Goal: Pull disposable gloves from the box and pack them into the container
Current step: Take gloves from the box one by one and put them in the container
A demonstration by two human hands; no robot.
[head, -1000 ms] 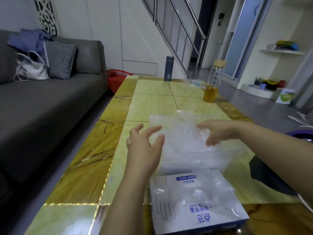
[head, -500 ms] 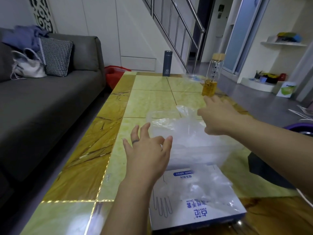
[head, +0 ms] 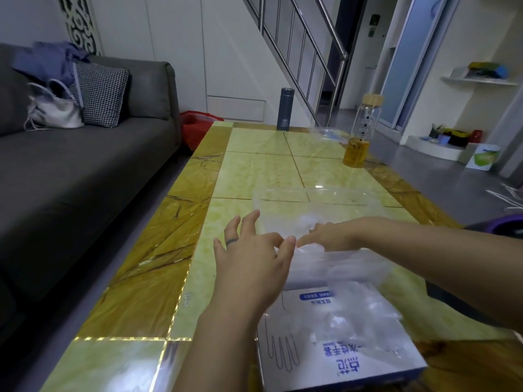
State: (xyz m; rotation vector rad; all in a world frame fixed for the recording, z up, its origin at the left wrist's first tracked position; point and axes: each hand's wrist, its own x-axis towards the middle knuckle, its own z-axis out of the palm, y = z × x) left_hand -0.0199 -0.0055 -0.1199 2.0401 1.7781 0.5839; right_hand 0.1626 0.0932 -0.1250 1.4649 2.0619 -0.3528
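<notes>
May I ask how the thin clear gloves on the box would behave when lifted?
Probably floppy: the gloves lie crumpled and shapeless on the box. Likely very light, being thin, see-through film. Their glossy surface suggests they may slip or cling together.

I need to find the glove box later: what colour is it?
The glove box is white with blue lettering and a blue edge, clearest in the head view.

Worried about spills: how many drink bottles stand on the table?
2: a dark grey metal flask at the far edge of the yellow tiled table, and a clear glass bottle with a wooden lid near its right edge.
</notes>
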